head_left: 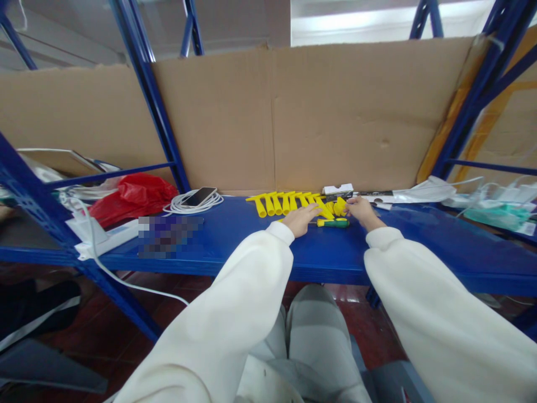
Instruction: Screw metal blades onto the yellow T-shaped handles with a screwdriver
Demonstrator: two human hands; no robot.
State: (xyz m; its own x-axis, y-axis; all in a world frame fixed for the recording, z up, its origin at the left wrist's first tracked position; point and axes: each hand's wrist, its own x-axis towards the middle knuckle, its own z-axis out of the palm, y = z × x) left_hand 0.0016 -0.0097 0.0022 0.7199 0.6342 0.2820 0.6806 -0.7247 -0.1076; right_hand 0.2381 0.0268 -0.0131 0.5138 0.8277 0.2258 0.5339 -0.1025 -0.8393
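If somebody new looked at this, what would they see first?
Probably the row of bright yellow pieces, in the middle of the blue shelf, by the person's left hand and right hand. Next might come the crumpled red bag toward the left end, and the big brown cardboard sheet standing behind the pieces.

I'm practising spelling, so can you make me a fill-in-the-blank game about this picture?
1. The tubes standing in a row are all ____.
2. The shelf under them is painted ____.
3. The screwdriver has a handle that is yellow and ____.
4. On top of the coiled white cable lies a ____.

Missing words: yellow; blue; green; phone.
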